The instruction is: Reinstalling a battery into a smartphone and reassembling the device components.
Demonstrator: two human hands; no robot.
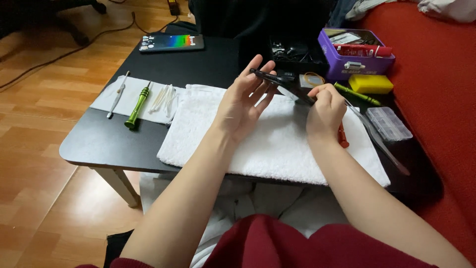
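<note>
Over the white towel [277,144], both hands are up holding a slim black device [282,85], maybe a phone seen edge-on, hard to say from this angle. It's tilted, with its far end resting on the fingertips of the left hand [241,101], which is open, palm up, fingers spread loosely under it. The right hand [325,111] is curled closed around the nearer end, and a red-handled tool [342,138] pokes out below that fist, so it looks like it's gripping both.

Just right of the right hand, a long thin clear strip [379,141] lies diagonally across the towel edge, next to a small clear compartment box [387,123]. Behind those sit a green pen-like tool [358,94], a yellow block [370,83] and a purple tin [354,62] with odds and ends inside.

Off to the left on a smaller cloth [111,99]: a green screwdriver [137,105], a thin metal tool [118,94] and some cotton swabs [164,98]. A phone with a rainbow screen [171,42] lies at the far edge of the black table [99,144].
</note>
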